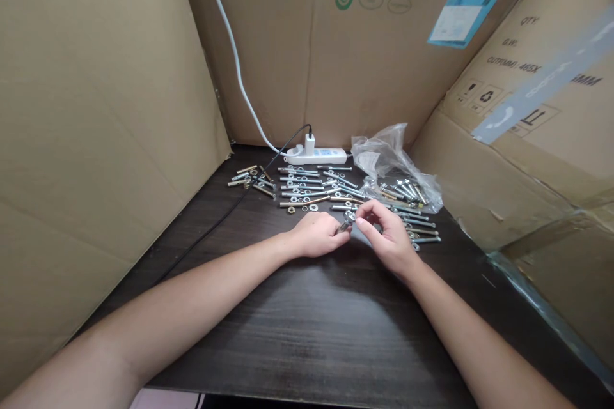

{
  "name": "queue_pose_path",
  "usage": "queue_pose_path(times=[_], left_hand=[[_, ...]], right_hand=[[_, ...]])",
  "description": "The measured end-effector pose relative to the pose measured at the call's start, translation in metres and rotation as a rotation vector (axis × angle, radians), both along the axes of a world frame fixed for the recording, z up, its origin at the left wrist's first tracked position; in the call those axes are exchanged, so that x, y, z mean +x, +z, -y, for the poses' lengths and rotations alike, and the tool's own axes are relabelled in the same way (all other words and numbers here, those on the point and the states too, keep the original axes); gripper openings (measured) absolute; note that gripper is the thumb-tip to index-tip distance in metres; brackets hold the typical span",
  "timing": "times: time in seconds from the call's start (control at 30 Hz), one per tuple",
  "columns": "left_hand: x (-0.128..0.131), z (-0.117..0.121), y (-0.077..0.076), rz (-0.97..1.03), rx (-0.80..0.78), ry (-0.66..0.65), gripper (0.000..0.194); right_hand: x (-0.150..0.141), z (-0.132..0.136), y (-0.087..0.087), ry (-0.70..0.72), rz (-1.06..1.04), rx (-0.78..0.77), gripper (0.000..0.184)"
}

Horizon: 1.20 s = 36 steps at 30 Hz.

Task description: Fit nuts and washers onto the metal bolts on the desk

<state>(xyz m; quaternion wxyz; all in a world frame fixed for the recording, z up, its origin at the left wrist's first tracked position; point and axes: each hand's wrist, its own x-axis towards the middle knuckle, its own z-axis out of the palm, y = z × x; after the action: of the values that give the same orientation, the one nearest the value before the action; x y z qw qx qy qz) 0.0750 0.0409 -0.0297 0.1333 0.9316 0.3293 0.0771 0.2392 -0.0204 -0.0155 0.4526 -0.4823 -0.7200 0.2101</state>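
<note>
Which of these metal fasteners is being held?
The silvery metal fastener in the left hand, right hand at its upper end; the others lie across the dark tabletop.

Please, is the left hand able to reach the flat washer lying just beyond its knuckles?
Probably yes: the flat washer lies uncovered just beyond the left hand. However, that hand seems to grip a metal fastener, so it may need to let go first.
</note>
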Motion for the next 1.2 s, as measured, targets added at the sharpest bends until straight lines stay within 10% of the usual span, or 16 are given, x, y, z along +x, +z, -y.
queue_pose_path(times=[1.2], left_hand=[[0.001,0.0024,0.0035,-0.037,0.007,-0.014,0.049]], right_hand=[[0.0005,-0.0009,0.0,-0.012,0.079,-0.011,0.014]])
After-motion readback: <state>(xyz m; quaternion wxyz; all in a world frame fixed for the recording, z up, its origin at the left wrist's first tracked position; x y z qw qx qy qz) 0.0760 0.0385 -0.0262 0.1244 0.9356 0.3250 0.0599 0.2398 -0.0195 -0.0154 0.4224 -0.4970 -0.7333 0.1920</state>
